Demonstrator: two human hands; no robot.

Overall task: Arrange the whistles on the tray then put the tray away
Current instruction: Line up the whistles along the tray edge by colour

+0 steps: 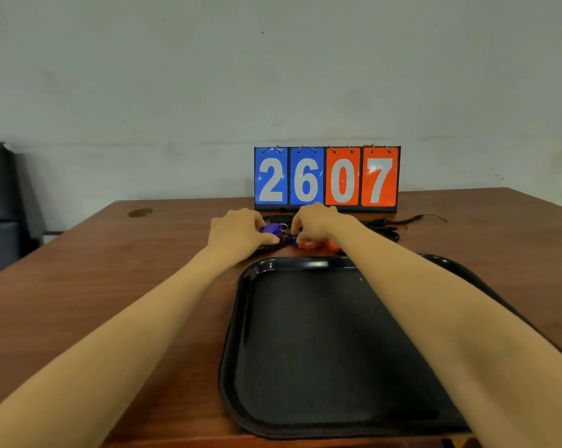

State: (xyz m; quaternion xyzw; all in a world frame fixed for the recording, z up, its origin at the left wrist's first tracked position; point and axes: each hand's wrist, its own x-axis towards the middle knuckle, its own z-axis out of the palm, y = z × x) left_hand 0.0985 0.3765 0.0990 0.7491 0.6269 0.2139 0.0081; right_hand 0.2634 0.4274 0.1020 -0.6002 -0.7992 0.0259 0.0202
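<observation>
So, the left hand [237,231] curls round a blue plastic whistle [271,228] just past the far rim of the black plastic tray [240,318]. The right hand [315,223] bunches its fingers by the whistle's ring, can't tell on what. Red plastic whistles [315,244] sit under it. The tray reaches the brown wooden table [111,270]'s near edge.

In front of me: a blue whistle [270,228], a red whistle [309,244], a black tray [238,318], a brown wood-grain table [137,270], scoreboard cards [305,181] blue and orange (white digits).
</observation>
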